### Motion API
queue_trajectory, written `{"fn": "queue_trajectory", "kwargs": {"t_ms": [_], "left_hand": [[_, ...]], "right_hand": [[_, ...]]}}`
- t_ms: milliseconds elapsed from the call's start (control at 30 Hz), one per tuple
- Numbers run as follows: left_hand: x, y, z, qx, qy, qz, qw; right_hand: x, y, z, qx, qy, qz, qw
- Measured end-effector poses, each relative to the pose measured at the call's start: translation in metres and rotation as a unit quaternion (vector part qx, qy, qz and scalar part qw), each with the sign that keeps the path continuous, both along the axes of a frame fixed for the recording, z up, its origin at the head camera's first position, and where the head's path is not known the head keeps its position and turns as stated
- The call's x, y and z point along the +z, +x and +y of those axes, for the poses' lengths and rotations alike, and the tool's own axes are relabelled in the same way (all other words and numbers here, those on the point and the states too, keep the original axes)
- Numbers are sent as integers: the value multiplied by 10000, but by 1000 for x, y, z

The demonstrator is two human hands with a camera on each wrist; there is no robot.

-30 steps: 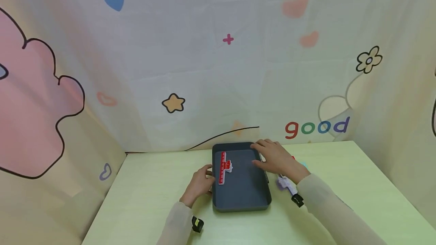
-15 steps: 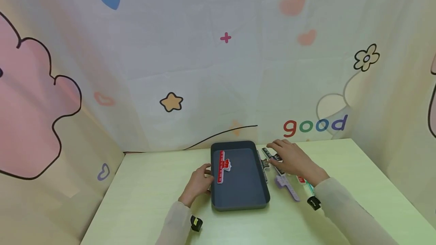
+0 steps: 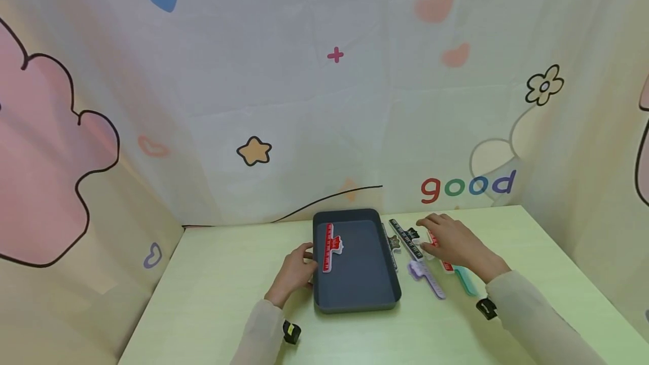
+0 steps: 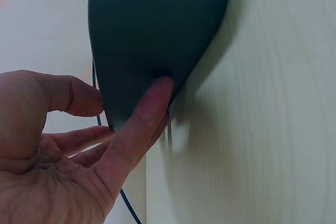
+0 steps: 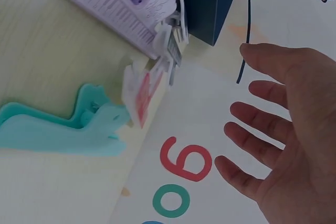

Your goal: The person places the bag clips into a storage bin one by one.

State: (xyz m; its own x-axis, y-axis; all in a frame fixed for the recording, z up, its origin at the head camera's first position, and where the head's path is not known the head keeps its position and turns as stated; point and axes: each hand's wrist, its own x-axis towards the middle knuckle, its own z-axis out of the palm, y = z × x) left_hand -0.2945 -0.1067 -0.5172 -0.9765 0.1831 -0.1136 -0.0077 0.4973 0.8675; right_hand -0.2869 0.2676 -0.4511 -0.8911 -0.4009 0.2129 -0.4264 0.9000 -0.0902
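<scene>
My left hand rests against the outer left wall of a dark grey tray. Its thumb is at the tray's edge and another fingertip lies on the wall in the left wrist view. Inside the tray lies a red clip with a piano-key pattern. My right hand hovers with fingers spread and nothing in them, above a second red clip that it partly hides. Just left of that hand is a black piano-key clip.
A purple clip lies below the black one, and a teal clip is by the right wrist. Another dark clip stands along the tray's right wall. A printed cloth backdrop rises behind the table.
My right hand has moved right, off the tray's right rim and past the black clip, uncovering the clips beside the tray. The left hand keeps its place at the tray.
</scene>
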Motion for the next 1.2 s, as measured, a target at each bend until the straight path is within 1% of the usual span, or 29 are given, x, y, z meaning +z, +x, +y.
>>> {"fn": "queue_trajectory", "kwargs": {"t_ms": [233,367,667,933,1200], "left_hand": [[1,0,0,23,-3,-53,10000],[1,0,1,51,-16,-79,10000],[1,1,1,34,-33,-14,10000],[3,1,0,32,-34,6,10000],[2,1,0,29,-27,57,10000]], "right_hand": [[-6,-1,6,-26,139,-155,9998],[-10,-3,9,27,238,-246,9994],[-20,-8,15,123,323,-720,9968],[-29,-12,19,243,330,-770,9962],[-38,-17,20,250,305,-781,9962]]}}
